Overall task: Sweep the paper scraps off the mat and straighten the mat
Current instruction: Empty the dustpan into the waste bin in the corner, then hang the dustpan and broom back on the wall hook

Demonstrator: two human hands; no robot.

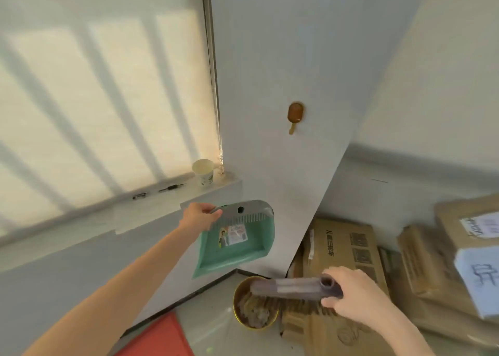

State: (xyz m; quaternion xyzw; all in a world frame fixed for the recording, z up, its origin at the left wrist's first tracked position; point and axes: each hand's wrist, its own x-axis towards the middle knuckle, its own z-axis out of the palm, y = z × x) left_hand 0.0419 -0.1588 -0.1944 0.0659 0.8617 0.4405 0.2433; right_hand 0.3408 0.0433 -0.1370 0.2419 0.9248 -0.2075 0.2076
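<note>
My left hand point(199, 216) grips the grey top edge of a green dustpan point(237, 243), which hangs upright against the grey wall below the window sill. My right hand point(353, 291) holds the grey head of a short brush point(291, 288), its brown bristles pointing down over a round yellow-rimmed bin point(253, 305) that holds crumpled scraps. A corner of the red mat point(159, 338) shows on the floor at the bottom, left of the bin. No scraps are visible on that corner.
Several cardboard boxes point(348, 250) are stacked in the corner at right, close behind the bin. A paper cup point(204, 172) and small dark items stand on the window sill point(162, 204). A brown hook point(295, 114) is fixed on the wall panel.
</note>
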